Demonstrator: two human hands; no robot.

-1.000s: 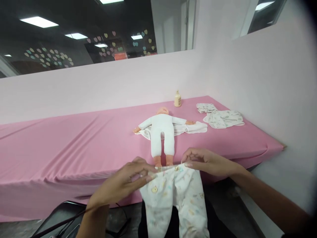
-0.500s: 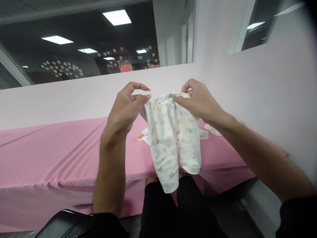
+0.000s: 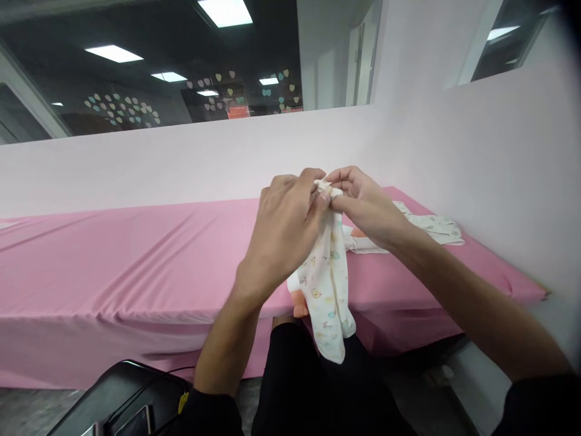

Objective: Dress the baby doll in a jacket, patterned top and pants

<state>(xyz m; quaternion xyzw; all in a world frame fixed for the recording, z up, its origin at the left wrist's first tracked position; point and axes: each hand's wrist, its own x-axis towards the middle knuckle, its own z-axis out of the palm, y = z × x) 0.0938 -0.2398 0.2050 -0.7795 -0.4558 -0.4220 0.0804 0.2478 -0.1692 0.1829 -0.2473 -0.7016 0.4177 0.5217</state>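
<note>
Between my two hands hangs a pair of small white baby pants [image 3: 324, 290] printed with little bears, legs downward over the table's front edge. My left hand [image 3: 288, 227] is closed, fingers pinching the gathered waistband. My right hand [image 3: 365, 203] also pinches the waistband, its fingertips close to those of the left. Behind the pants, an orange piece that looks like a doll's foot [image 3: 298, 304] pokes out at the lower left. White cloth [image 3: 368, 245] with another bit of orange shows behind my right hand; most of it is hidden.
A pink cloth [image 3: 149, 260] covers the long table against the wall. Folded white printed baby clothes [image 3: 436, 227] lie at the right. A black chair [image 3: 122, 393] with a phone [image 3: 136, 421] and a cable stands at lower left. A window [image 3: 149, 66] is above.
My hands have come together, bunching the waistband that was spread wide between them. The pants now hang narrower. The view has shifted, showing more of the clothes at the right and the chair.
</note>
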